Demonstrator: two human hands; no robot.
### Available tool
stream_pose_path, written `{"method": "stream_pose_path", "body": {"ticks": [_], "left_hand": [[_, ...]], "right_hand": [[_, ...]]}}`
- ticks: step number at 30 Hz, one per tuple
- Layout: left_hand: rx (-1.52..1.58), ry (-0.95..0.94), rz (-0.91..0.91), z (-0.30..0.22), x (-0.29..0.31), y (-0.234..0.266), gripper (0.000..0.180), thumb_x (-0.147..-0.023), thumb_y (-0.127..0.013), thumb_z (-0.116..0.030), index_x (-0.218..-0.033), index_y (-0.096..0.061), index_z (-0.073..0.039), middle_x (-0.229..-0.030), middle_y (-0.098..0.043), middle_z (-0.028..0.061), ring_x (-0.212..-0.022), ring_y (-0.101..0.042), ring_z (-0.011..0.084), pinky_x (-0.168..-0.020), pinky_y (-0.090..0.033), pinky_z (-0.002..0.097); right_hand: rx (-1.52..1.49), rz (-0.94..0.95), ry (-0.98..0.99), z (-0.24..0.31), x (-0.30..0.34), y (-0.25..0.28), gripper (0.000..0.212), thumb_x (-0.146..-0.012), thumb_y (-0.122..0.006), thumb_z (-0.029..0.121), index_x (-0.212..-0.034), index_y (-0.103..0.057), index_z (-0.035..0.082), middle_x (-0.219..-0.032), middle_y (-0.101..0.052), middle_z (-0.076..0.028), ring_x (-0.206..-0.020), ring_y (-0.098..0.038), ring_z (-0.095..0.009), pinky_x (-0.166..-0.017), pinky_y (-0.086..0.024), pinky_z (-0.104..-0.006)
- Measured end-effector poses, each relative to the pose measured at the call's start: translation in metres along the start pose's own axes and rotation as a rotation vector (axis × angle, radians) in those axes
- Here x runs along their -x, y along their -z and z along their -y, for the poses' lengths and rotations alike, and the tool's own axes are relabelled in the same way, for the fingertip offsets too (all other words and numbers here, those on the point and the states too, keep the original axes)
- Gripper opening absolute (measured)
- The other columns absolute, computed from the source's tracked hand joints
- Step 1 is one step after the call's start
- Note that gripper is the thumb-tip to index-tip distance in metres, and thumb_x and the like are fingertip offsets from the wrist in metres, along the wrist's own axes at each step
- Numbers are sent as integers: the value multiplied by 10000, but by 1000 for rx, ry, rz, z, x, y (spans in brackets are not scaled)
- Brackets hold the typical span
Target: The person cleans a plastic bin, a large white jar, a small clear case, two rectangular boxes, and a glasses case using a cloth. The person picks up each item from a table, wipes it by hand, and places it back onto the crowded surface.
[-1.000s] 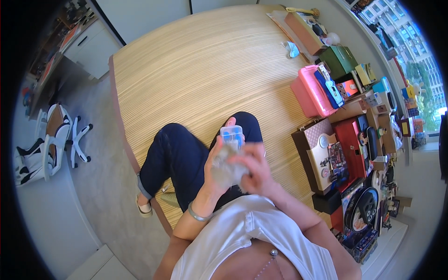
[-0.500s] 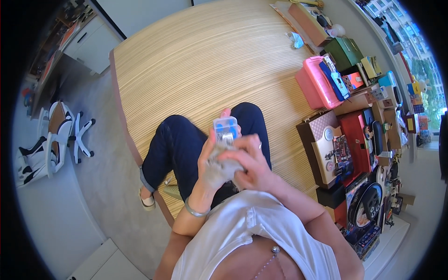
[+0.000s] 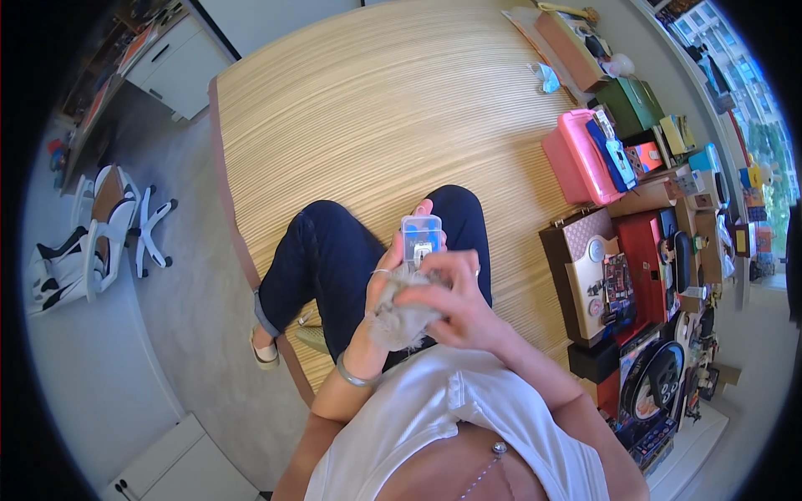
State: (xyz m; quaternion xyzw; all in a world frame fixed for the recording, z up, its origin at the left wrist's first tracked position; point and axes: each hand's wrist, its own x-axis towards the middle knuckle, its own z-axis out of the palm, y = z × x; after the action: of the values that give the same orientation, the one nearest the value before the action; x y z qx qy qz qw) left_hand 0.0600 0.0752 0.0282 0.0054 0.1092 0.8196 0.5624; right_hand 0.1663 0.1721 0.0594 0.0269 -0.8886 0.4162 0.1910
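Over my lap, my left hand holds a small clear plastic box with blue pieces and a white label in it. Its fingers wrap the box from below and behind. A fluffy grey-beige bundle lies across my left palm and wrist, just below the box. My right hand is bent over that bundle, its curled fingers and thumb pressed on the fluff. What the fluffy thing is cannot be made out, and part of it is under my right fingers.
I sit on a wide mat-covered platform. Along its right side stand a pink storage box, a brown case, a red case and a green box. A blue face mask lies far right. A white chair stands left.
Both hands, the box and the fluffy bundle have shifted slightly right in view, along with the whole scene. My right fingers have moved a little on the fluff; the grips look the same.
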Motion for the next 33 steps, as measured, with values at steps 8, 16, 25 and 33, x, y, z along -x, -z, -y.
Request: {"method": "stream_pose_path", "body": {"ticks": [8,16,25,33], "left_hand": [[-153,-107,-106,2,3,-10,578,-1020,-400,-355,-1486,-250,-46,-1143,-584,86,-964,-609,181,-833,-520,297],[-251,-236,-186,-13,-6,-4,523,-1012,-449,-263,-1459,-313,-29,-1250,-536,68,-998,-575,128,-844,-486,256],[-731,-346,-281,1,3,-17,493,-960,-543,-94,-1418,-391,11,-1172,-596,67,-979,-576,85,-872,-459,214],[-742,-396,-425,-8,6,-8,347,-875,-626,-15,-1208,-541,38,-994,-631,81,-825,-642,101,-712,-546,234]], "right_hand": [[-202,-628,-337,-75,-40,4,305,-779,-567,-39,-1078,-596,13,-1047,-471,-135,-1012,-492,-270,-870,-427,-325],[-504,-395,-204,-25,15,-3,349,-761,-605,-31,-1101,-625,44,-1312,-411,-155,-1206,-463,-282,-997,-391,-378],[-226,-379,-335,-12,-7,-10,416,-689,-503,-142,-1069,-593,3,-992,-604,-154,-899,-618,-252,-755,-485,-295],[-868,-519,-646,-42,-11,6,299,-890,-534,27,-1188,-552,15,-1002,-629,-12,-907,-595,-79,-797,-486,-229]]}}
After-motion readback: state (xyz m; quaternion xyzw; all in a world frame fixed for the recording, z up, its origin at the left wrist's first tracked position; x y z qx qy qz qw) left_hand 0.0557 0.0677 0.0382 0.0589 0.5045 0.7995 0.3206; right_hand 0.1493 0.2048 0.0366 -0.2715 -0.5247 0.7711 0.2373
